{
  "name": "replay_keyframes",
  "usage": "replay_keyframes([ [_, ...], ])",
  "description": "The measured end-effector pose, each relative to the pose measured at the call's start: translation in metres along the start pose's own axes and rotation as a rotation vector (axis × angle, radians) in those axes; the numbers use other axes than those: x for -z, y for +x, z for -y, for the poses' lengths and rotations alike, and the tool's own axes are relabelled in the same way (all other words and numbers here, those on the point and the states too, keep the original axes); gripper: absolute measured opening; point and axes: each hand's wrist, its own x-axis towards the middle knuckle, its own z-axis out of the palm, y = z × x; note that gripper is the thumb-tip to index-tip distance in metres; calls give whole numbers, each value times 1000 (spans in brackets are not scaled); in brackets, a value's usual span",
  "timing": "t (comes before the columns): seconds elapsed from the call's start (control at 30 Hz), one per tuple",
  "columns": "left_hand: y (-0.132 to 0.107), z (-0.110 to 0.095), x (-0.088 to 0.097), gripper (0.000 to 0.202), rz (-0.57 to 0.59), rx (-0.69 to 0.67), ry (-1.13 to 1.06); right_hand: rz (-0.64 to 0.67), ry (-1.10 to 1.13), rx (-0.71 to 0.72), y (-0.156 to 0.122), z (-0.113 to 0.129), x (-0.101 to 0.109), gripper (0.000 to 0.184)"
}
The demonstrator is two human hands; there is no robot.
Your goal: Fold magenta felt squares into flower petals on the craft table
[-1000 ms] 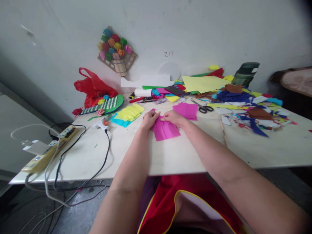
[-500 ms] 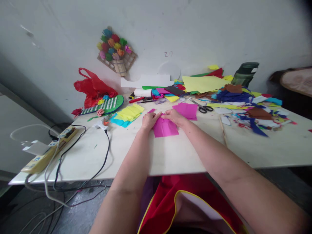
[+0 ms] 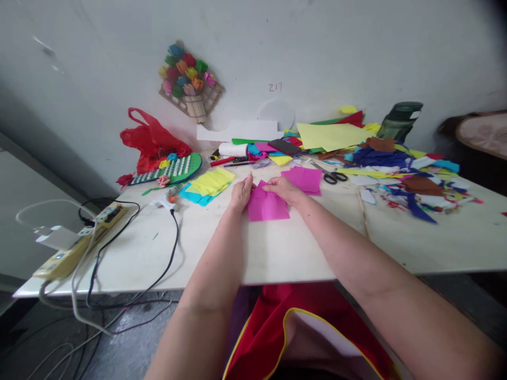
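Paper (image 3: 269, 209), magenta and lightly creased, lies at the centre of the frame; it looks light, soft and easily torn, so probably best pinched gently near an edge. Reaching from the lower right, the right hand (image 3: 282, 191) pinches its upper part between thumb and fingers; the left hand (image 3: 241, 193), from lower left, is loosely curled at its left edge, thumb raised, hold unclear.

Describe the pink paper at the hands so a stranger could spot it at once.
On the white table, find the left hand and right hand near the middle. The pink paper lies between them, extending toward the near edge. Unlike the pink stack beyond the right hand, it is in that hand's grip.
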Motion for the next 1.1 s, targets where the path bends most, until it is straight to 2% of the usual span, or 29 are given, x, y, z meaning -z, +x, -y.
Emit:
replay_keyframes([
  [0.13,-7,-1,2,51,111,33,-166,4,14,-8,0,0,0,22],
  [0.37,-7,3,1,39,171,18,-425,55,-38,24,-1,2,-1,25],
  [0.63,-1,8,-1,36,118,-54,-273,86,-93,65,3,-4,-2,33],
  [0.83,-2,4,1,33,58,-33,-304,85,-5,46,-3,1,2,40],
  [0.93,-3,2,1,33,48,-17,-307,78,-32,44,-2,0,2,39],
  [1.1,-4,0,2,33,58,-26,-262,94,-68,120,2,-5,1,33],
])
